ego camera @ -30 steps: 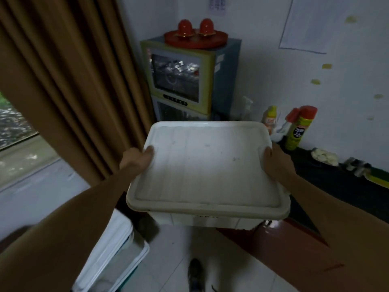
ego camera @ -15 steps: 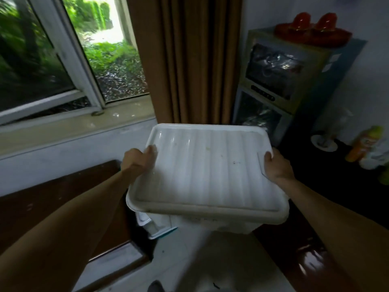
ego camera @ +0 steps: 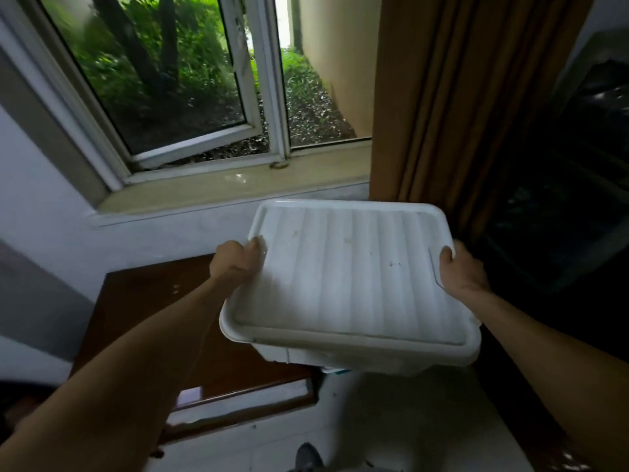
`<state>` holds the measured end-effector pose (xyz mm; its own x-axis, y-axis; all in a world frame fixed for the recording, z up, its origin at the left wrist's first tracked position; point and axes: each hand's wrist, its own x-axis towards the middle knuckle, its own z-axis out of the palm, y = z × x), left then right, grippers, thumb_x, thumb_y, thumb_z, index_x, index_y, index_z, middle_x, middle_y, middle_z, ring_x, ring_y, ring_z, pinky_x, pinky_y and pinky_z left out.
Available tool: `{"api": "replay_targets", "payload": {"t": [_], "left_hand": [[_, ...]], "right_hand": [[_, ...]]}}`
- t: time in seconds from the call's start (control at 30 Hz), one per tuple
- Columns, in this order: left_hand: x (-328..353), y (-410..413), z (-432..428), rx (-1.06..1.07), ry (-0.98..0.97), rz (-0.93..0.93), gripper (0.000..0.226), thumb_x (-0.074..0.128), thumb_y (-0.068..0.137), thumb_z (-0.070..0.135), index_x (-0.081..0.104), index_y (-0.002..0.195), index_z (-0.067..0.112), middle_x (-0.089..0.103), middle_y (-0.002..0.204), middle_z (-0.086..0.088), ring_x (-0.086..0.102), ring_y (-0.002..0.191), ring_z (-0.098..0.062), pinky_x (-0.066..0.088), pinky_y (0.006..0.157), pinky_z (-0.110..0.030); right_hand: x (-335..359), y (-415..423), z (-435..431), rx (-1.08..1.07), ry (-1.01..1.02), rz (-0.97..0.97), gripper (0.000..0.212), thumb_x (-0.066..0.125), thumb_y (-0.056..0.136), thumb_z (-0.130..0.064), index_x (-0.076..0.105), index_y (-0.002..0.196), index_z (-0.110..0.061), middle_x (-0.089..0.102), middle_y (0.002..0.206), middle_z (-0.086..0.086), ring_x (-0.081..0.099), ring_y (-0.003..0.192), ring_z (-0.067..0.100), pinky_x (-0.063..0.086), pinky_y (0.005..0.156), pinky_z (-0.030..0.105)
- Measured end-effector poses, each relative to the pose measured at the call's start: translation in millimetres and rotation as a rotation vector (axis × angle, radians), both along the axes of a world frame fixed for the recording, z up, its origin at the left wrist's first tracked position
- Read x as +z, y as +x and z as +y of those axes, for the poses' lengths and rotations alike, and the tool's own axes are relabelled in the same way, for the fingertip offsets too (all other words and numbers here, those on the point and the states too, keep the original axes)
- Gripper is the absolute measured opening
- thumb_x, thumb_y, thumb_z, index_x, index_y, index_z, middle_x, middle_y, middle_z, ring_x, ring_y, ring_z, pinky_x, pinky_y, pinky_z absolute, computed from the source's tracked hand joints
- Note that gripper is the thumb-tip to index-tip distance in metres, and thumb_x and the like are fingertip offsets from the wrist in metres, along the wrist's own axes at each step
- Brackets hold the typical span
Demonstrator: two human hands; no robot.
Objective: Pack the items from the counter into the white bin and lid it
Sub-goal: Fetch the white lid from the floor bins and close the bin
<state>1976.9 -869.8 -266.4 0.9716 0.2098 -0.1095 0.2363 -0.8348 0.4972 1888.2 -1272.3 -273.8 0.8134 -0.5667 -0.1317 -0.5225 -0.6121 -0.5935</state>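
Turned left since a second ago. The counter with its spray cans and the cabinet has gone out of view; window (ego camera: 190,90) and brown curtain (ego camera: 452,107) are now ahead. The white bin (ego camera: 340,361) came round with me, lid (ego camera: 354,277) seated on it throughout, no gap showing along the near rim.

Reading: packing and lidding look done. This is carry-off, not a packing step. Contents hidden under the lid, so I cannot confirm what went in.

Bin rests on nothing, only in my hands. It hangs over the right edge of the low wooden table (ego camera: 143,321) and the pale floor (ego camera: 391,420), tilted slightly, right side lower.

Left hand (ego camera: 235,264) grips the lid's left edge near the far corner, thumb on top, fingers curled under the rim. Right hand (ego camera: 461,270) clasps the right edge the same way, thumb up on the lid, fingers out of sight below. Both forearms reach forward, grip places unchanged across the turn.
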Motion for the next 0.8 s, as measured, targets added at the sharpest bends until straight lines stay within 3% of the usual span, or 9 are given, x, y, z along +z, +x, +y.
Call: {"api": "replay_targets", "payload": {"t": [0.2, 0.47, 0.67, 0.8], "left_hand": [[-17, 7, 78, 0.091, 0.002, 0.025, 0.069, 0.035, 0.091, 0.060, 0.066, 0.091, -0.001, 0.064, 0.091, -0.016, 0.061, 0.085, -0.034, 0.046, 0.075, -0.037], [-30, 16, 144, 0.209, 0.078, 0.070, 0.070, 0.033, 0.092, 0.062, 0.066, 0.087, 0.000, 0.066, 0.086, -0.013, 0.060, 0.076, -0.026, 0.045, 0.068, -0.034], [-46, 10, 180, 0.316, 0.081, 0.067, 0.064, 0.036, 0.091, 0.062, 0.063, 0.074, 0.006, 0.064, 0.076, -0.007, 0.059, 0.068, -0.023, 0.043, 0.062, -0.032], [-55, 9, 205, 0.352, 0.080, 0.078, 0.064, 0.034, 0.092, 0.063, 0.061, 0.075, 0.008, 0.062, 0.075, -0.005, 0.057, 0.065, -0.019, 0.039, 0.056, -0.031]], "right_hand": [[-13, 49, 68, 0.108, 0.012, -0.022, 0.042, 0.027, 0.099, -0.046, 0.043, 0.132, -0.026, 0.058, 0.120, 0.018, 0.058, 0.100, 0.039, 0.050, 0.091, 0.050], [-35, 116, 127, 0.234, 0.079, 0.043, 0.046, 0.029, 0.097, -0.048, 0.040, 0.137, -0.029, 0.055, 0.130, 0.017, 0.056, 0.112, 0.039, 0.046, 0.098, 0.054], [-44, 151, 167, 0.337, 0.077, 0.034, 0.042, 0.032, 0.101, -0.037, 0.045, 0.136, -0.017, 0.054, 0.131, 0.018, 0.053, 0.115, 0.040, 0.044, 0.095, 0.043], [-50, 163, 195, 0.399, 0.069, 0.024, 0.040, 0.032, 0.102, -0.036, 0.048, 0.131, -0.013, 0.058, 0.123, 0.021, 0.056, 0.108, 0.039, 0.043, 0.084, 0.038]]}}
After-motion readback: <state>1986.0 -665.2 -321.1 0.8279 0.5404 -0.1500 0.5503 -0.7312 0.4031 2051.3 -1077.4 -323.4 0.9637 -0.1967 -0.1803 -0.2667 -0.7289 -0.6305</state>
